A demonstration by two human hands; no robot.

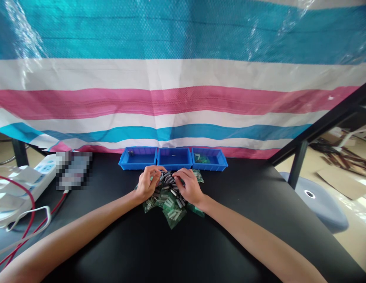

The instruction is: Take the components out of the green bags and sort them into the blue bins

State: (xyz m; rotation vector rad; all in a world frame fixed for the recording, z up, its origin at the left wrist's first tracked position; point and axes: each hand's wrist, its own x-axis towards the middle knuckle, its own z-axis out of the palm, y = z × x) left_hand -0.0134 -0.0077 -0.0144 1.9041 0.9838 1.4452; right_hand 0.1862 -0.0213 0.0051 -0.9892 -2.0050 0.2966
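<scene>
A heap of small grey metal pins (167, 180) lies on the black table, mixed with clear green bags (174, 214) that hold more pins. My left hand (148, 182) is at the heap's left side, its fingers curled and thumb and fingertips close together. On the right side, my right hand (189, 186) bends over the pins with thumb and forefinger pinched. Whatever the fingertips hold is too small to make out. Just behind the heap stand three blue trays: the left tray (138, 163) with a few small parts, the middle tray (174, 163) with one pin, the right tray (214, 164) with a green bag.
A white power strip (32, 184) with plugs and red and white cables (32, 204) occupies the table's left side, beside a blurred-out object (75, 171). A striped plastic sheet (183, 102) hangs behind the trays. Beyond the right edge are a black frame (298, 165) and a grey stool (321, 204).
</scene>
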